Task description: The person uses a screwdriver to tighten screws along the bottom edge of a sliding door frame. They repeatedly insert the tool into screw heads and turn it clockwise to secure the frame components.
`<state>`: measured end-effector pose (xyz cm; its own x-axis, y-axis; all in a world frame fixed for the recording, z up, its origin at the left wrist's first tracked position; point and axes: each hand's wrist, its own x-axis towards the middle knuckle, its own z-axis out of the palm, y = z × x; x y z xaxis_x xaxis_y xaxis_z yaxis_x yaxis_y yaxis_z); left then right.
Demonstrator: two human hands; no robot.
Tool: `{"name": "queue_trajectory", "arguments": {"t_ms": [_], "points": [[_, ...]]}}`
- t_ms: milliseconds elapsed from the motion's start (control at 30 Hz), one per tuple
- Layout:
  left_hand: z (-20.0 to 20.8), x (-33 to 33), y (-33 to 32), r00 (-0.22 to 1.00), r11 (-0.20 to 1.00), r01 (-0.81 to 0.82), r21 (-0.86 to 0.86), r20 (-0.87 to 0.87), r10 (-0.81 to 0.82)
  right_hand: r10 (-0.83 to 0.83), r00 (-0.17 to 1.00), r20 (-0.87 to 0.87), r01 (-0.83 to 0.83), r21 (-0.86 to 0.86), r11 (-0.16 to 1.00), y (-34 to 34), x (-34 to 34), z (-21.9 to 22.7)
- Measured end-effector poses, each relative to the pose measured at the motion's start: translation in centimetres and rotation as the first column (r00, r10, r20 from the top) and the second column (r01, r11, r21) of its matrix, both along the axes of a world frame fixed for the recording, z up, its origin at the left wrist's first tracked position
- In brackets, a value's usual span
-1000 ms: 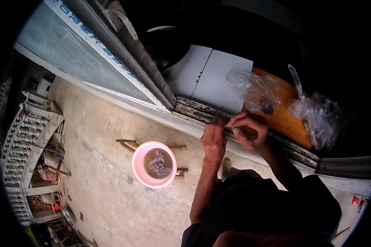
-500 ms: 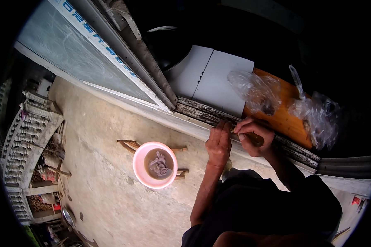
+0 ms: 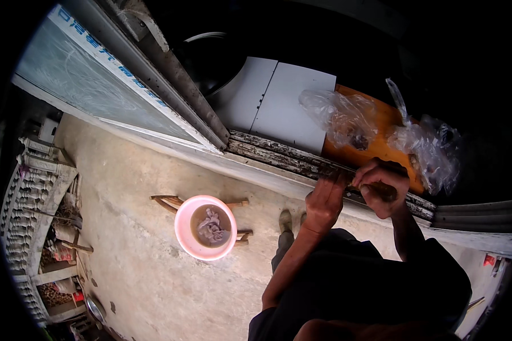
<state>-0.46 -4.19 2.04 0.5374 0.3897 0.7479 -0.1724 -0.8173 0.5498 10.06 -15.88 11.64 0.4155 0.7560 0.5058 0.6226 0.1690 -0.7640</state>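
Note:
My left hand (image 3: 325, 200) is at the worn window sill (image 3: 284, 157), its fingers pressed together and bent over the edge. Whatever lies under those fingers is hidden. Close to its right, my right hand (image 3: 388, 186) is closed round a brownish thing with a rounded end (image 3: 385, 192); its kind cannot be made out. A narrow bit of something shows between the two hands, too small to name. Just beyond the sill, a clear plastic bag (image 3: 347, 116) with something dark inside rests on an orange-brown board (image 3: 347, 149). A second plastic bag (image 3: 432, 150) is farther right.
A pink basin (image 3: 183, 243) with murky water and greyish-purple pieces (image 3: 210, 227) stands on a wooden stool (image 3: 166, 202), left of my arms. An open window sash (image 3: 114, 85) slants at upper left. White panels (image 3: 296, 108) lie beyond the sill. A balustrade (image 3: 31, 199) runs at far left.
Both hands have moved right along the sill, staying close together. The view has shifted a little, and a shoe now shows beside my left forearm.

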Motion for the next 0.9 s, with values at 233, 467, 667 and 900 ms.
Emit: {"name": "queue_trajectory", "arguments": {"t_ms": [233,467,667,900], "points": [[0.0,0.0,1.5,0.999,0.999,-0.014,0.032,-0.048,0.016,-0.036,0.996,0.076,0.030,0.084,0.996,1.5,-0.4,-0.7],[-1.0,0.0,3.8,0.995,0.997,-0.056,0.057,-0.076,0.060,-0.041,0.995,-0.095,0.052,0.113,0.992,2.6,-0.8,-3.8],[-1.7,-0.2,1.2,0.997,0.999,-0.018,0.033,-0.070,0.021,-0.034,0.999,-0.023,0.037,0.119,0.992,0.4,-0.7,-3.8],[-1.1,-0.2,1.2,0.998,0.998,-0.029,0.051,-0.056,0.032,0.023,1.000,-0.018,-0.021,0.093,0.995,0.1,-0.1,-3.2]]}}
